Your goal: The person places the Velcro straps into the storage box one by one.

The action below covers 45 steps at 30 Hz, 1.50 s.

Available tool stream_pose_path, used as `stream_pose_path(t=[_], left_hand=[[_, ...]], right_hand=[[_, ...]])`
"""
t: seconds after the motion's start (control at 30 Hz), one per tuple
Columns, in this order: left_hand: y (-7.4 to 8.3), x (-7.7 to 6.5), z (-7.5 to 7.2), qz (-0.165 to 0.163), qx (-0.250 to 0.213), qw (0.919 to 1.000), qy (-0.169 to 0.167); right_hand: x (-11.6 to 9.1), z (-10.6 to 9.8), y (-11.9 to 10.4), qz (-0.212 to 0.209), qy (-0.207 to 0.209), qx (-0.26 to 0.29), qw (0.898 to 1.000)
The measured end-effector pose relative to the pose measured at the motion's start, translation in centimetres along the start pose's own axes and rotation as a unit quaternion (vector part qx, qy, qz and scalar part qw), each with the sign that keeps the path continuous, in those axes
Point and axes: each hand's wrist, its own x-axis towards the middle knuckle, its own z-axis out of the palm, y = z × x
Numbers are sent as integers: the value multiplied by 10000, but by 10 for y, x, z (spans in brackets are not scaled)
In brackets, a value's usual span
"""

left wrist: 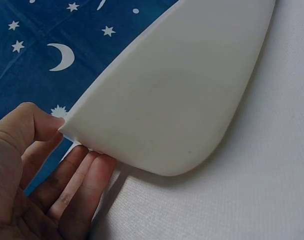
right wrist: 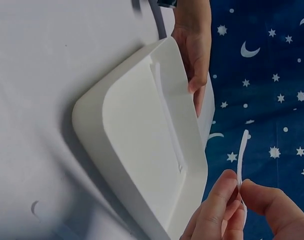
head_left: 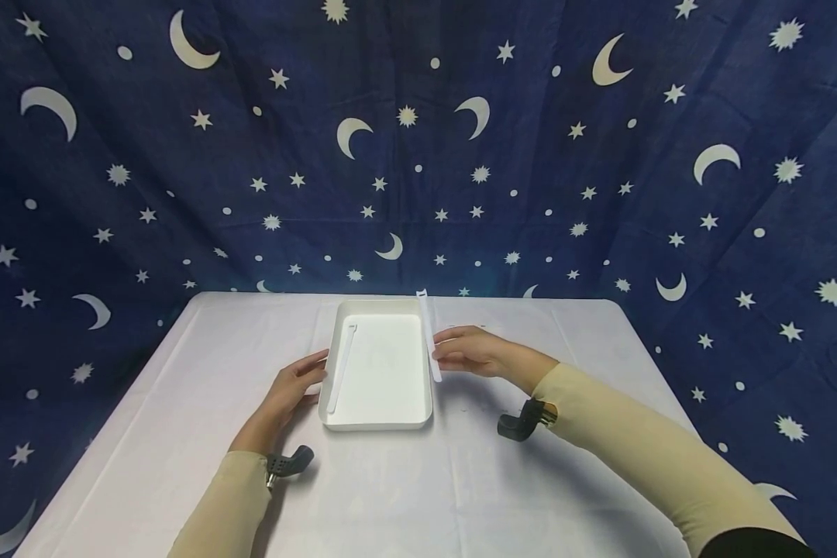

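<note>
A shallow white tray (head_left: 384, 372) with rounded corners lies on the table. My left hand (head_left: 294, 387) holds its left side; in the left wrist view the thumb (left wrist: 36, 122) is at the rim and the other fingers (left wrist: 86, 195) touch the wall lower down. Inside the tray, along its left side, lies a slim white stick (head_left: 342, 368) with a small wider far end. Over the tray's right rim, my right hand (head_left: 470, 350) pinches a second slim white stick (head_left: 427, 329) between thumb and fingers. The exact kind of these sticks is unclear.
A white cloth covers the table (head_left: 516, 480). Behind and beside it hangs a dark blue curtain (head_left: 418, 147) with moons and stars. Black camera mounts (head_left: 523, 421) sit at both wrists.
</note>
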Motion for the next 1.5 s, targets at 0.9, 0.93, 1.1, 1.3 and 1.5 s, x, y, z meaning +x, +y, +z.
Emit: stream_pose_path(t=[0.9, 0.93, 1.1, 1.3, 1.5], left_hand=[[0, 0, 0, 21, 25, 10000, -30], [-1, 0, 0, 18, 43, 10000, -17], [-2, 0, 1, 34, 114, 9999, 43], [-1, 0, 2, 56, 60, 10000, 32], [-2, 1, 0, 32, 20, 10000, 7]], right_hand=[[28, 39, 9, 64, -16, 419, 9991], [29, 41, 9, 48, -34, 449, 9990], [35, 49, 11, 7, -47, 438, 9990], [39, 61, 15, -71, -170, 356, 9992], [43, 75, 18, -181, -346, 398, 9984]])
